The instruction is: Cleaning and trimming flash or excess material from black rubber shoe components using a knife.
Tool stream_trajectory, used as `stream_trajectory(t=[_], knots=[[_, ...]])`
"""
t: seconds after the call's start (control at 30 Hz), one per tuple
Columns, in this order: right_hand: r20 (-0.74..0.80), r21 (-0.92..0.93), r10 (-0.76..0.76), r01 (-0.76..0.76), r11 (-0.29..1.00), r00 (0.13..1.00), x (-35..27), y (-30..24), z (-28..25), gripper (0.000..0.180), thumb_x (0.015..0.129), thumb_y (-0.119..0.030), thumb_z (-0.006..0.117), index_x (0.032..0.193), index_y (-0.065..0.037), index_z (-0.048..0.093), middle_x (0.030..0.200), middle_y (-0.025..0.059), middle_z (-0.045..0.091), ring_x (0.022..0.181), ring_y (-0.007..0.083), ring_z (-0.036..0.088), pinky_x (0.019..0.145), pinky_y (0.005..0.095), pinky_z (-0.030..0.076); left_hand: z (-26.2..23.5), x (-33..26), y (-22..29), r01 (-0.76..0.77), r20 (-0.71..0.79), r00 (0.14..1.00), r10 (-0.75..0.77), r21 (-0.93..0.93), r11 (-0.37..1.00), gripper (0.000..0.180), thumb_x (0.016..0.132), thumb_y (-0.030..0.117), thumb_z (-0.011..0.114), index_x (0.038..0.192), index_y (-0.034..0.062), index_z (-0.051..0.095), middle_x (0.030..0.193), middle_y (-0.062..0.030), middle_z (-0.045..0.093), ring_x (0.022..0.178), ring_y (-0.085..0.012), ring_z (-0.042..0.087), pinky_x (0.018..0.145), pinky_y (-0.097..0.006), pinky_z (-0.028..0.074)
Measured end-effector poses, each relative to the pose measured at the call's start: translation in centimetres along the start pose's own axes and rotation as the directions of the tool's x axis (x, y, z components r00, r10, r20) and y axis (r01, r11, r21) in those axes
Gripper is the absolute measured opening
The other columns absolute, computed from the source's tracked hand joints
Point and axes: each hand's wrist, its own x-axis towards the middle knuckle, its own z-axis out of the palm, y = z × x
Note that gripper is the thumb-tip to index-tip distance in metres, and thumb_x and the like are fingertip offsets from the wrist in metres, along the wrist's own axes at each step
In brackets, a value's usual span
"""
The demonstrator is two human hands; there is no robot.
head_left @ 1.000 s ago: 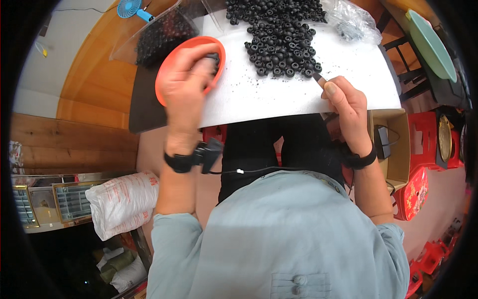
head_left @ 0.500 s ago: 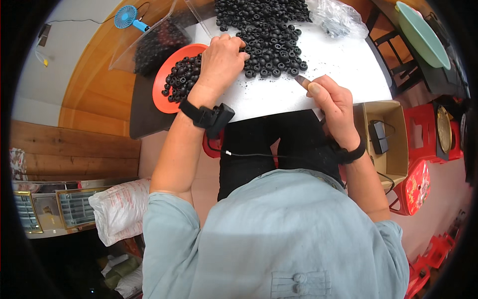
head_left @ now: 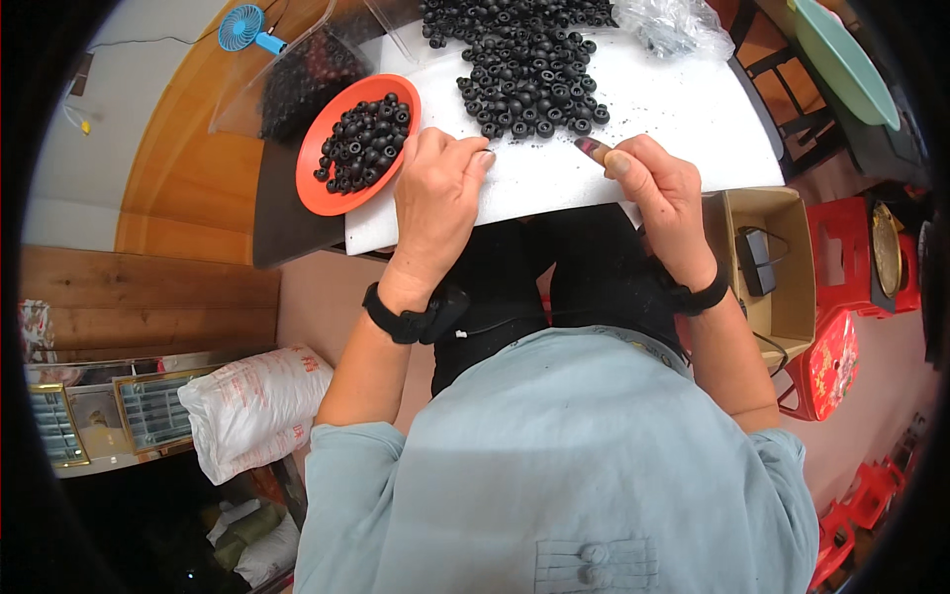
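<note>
My right hand (head_left: 665,196) is closed around the handle of a small knife (head_left: 593,149). Its blade points left, just short of the near edge of a heap of black ring-shaped parts (head_left: 534,87). My left hand (head_left: 435,193) is over the white board (head_left: 539,178), between an orange bowl (head_left: 310,183) and the knife. Its thumb and forefinger are pinched together, and whatever lies between them is too small to make out. More of the round black parts (head_left: 361,144) fill part of the bowl.
A clear plastic bag (head_left: 673,28) lies at the board's far right, and a clear bin (head_left: 307,79) of dark pieces stands behind the bowl. To my right are a cardboard box (head_left: 797,247) and red stools (head_left: 839,243). Dark crumbs dot the board.
My left hand has drawn back toward me from the heap's left edge, uncovering more of the bowl. My right hand and the knife have shifted slightly left and away from me.
</note>
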Motion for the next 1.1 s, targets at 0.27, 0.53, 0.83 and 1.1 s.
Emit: stream_trajectory(t=[0.27,0.53,0.83,1.1], knots=[[-0.018,-0.042,-0.005,0.004,0.999,1.0,-0.4,-0.1,0.2,0.026,0.101,-0.023,0.065,0.09,0.001,0.069,0.066,0.0038,0.048,0.06,0.0098,0.042,0.055,0.0259,0.037,0.5,-0.1,-0.1,-0.031,-0.048,0.998,0.027,-0.081,0.996,0.017,0.083,0.003,0.072,0.099,0.0016,0.07,0.093,-0.0104,0.062,0.092,-0.0297,0.057,0.082,-0.039,0.048],[-0.028,-0.102,-0.029,0.026,0.994,0.999,0.0,-0.9,0.5,0.027,0.101,-0.025,0.065,0.09,-0.001,0.071,0.064,0.0053,0.051,0.058,0.0114,0.045,0.054,0.0278,0.038,1.2,0.4,-0.1,-0.098,-0.1,0.991,0.091,-0.063,0.993,0.015,0.085,0.001,0.069,0.1,-0.0002,0.07,0.091,-0.0088,0.061,0.089,-0.0252,0.058,0.077,-0.038,0.048],[-0.018,-0.214,0.027,-0.03,0.976,0.999,0.8,-1.8,1.0,0.027,0.098,-0.028,0.067,0.086,-0.005,0.073,0.057,0.0102,0.052,0.05,0.0176,0.049,0.05,0.032,0.038,0.5,-0.2,1.5,0.411,0.39,0.892,-0.23,-0.91,0.05,0.027,0.101,0.01,0.061,0.121,-0.0072,0.067,0.101,-0.0095,0.066,0.08,-0.0136,0.06,0.066,-0.025,0.049],[-0.058,-0.269,0.038,-0.052,0.962,0.998,0.5,-0.8,1.2,0.029,0.097,-0.031,0.067,0.084,-0.006,0.073,0.059,0.0121,0.057,0.05,0.0228,0.055,0.05,0.0342,0.041,2.2,0.3,2.1,0.373,0.393,0.904,-0.172,-0.918,-0.135,0.029,0.102,0.005,0.057,0.127,-0.0085,0.064,0.102,-0.0131,0.068,0.079,-0.0151,0.062,0.067,-0.027,0.053]])
